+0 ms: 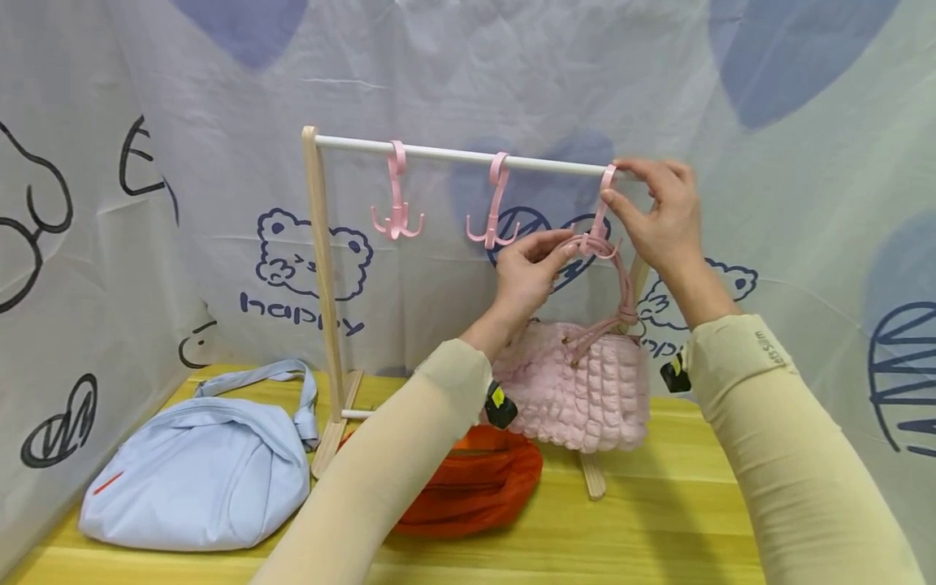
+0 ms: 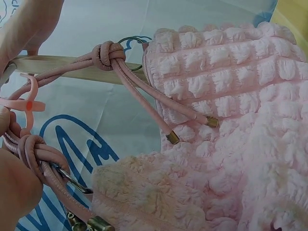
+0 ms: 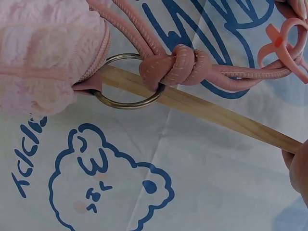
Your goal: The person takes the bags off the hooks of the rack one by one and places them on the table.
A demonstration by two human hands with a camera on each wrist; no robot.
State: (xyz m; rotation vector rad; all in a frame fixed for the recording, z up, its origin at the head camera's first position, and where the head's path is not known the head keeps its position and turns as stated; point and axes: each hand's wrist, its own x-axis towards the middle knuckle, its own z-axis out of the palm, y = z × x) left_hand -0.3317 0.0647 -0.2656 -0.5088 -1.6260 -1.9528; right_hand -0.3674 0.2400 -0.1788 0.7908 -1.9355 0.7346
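My left hand (image 1: 528, 272) pinches the pink cord handle (image 1: 625, 284) of a puffy pink handbag (image 1: 585, 394). The handle loops over the prongs of the rightmost pink hook (image 1: 601, 218), and the bag hangs below it in front of the rack. Up at the white bar (image 1: 446, 152), my right hand (image 1: 664, 215) holds the top of that same hook between thumb and fingers. Knots in the cord (image 2: 109, 56) and gold-tipped ends show in the left wrist view. A metal ring (image 3: 127, 103) joins handle to bag in the right wrist view.
Two more pink hooks, one in the middle (image 1: 494, 203) and one at left (image 1: 397, 195), hang from the bar with nothing on them. A wooden post (image 1: 324, 268) supports the left end. On the yellow table (image 1: 658, 487) lie a light blue bag (image 1: 197, 479) and an orange bag (image 1: 475, 487), partly behind my left sleeve.
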